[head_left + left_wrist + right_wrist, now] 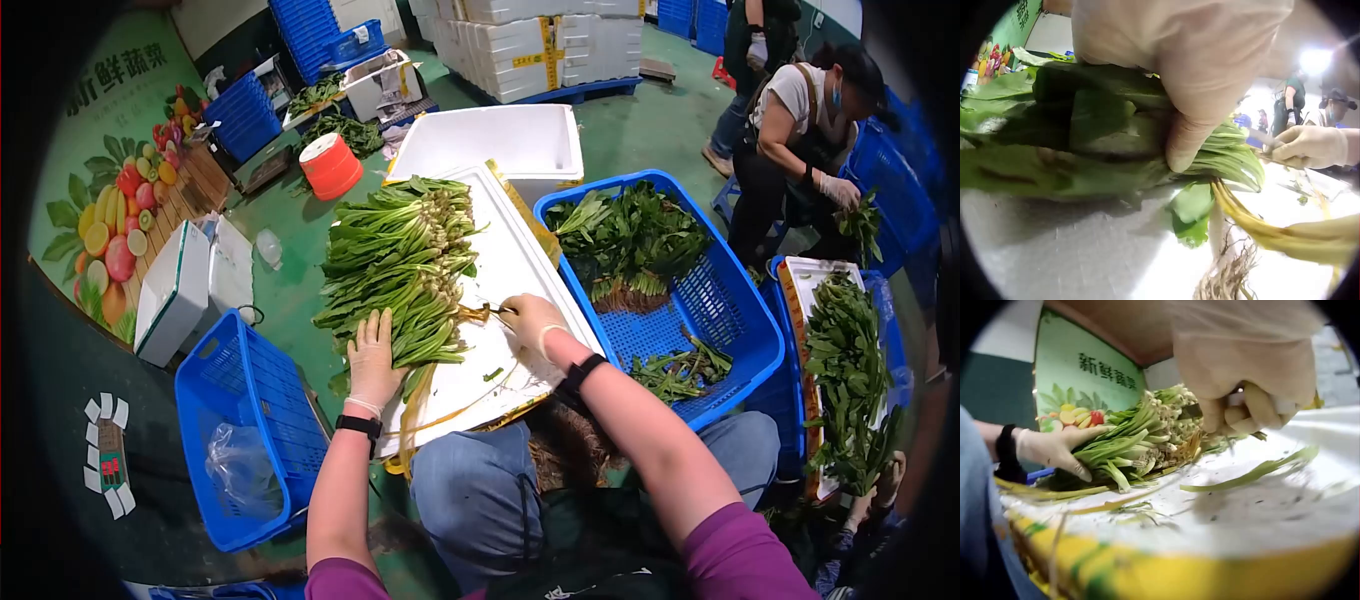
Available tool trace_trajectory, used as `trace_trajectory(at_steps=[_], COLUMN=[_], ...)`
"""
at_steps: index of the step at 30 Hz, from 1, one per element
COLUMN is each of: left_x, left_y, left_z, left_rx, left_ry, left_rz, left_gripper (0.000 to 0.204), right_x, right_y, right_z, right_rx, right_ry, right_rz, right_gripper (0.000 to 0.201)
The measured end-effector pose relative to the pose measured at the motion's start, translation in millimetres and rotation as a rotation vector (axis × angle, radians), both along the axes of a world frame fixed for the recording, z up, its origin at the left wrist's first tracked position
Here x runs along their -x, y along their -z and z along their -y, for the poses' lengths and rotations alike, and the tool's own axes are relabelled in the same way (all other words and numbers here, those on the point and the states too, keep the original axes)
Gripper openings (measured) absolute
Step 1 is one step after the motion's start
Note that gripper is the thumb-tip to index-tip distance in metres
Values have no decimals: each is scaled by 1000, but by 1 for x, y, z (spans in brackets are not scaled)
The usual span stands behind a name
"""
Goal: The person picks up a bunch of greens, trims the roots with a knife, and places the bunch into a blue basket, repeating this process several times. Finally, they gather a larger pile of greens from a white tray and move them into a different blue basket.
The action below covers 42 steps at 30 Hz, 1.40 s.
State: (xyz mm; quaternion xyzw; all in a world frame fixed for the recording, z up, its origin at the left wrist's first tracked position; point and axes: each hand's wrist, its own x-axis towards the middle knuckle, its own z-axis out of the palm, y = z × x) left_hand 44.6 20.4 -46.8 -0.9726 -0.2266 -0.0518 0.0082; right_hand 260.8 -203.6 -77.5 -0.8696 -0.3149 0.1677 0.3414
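Note:
Leafy green vegetables (pixel 390 255) lie in a thick row on a white foam board (pixel 483 262), pale root ends facing right. My gloved left hand (pixel 373 365) rests on the near end of the row, fingers extended over the leaves; in the left wrist view its thumb (pixel 1184 144) presses against their side. Just right of the root ends, my gloved right hand (pixel 532 322) has its fingers curled round a small knife (pixel 1261 138), mostly hidden by the hand. Brownish withered stems (pixel 471 313) lie by its tip. Loose roots (pixel 1227 275) show below the greens in the left wrist view.
Right of the board stands a blue crate (pixel 712 290) with more greens. Another blue crate (pixel 250 345) holds a plastic bag at left. Beyond the board are a white foam box (pixel 490 130) and red bucket (pixel 330 165). A person (pixel 800 140) sits handling greens at right.

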Motion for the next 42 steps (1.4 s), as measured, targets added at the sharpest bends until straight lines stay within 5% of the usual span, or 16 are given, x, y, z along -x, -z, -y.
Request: trace_trajectory(at_steps=[8, 15, 20, 25, 27, 31, 35, 36, 42], left_x=[-1, 10, 29, 45, 50, 43, 20, 15, -18], left_y=[-7, -52, -82, -111, -116, -120, -126, -136, -248], left_z=[-5, 20, 32, 63, 71, 92, 123, 131, 140], left_rx=[-36, 57, 42, 177, 424, 643, 765, 784, 1089], left_ry=[50, 35, 176, 138, 122, 228, 327, 346, 422], left_rz=[-15, -135, -17, 16, 9, -28, -41, -19, 551], left_gripper=[113, 108, 70, 51, 43, 42, 38, 37, 33], right_x=[38, 92, 121, 126, 133, 137, 135, 123, 106], right_y=[-97, -170, -182, -176, -182, -192, -173, -142, -172], right_z=[189, 316, 376, 416, 429, 412, 335, 327, 349], right_rx=[-313, -265, -193, -188, -356, -309, -314, -431, -595], right_ry=[7, 107, 14, -248, -299, -236, 86, -9, 96], right_rz=[-134, -153, -332, -280, -262, -175, -515, -318, -425], right_gripper=[25, 17, 13, 13, 15, 14, 31, 38, 37])
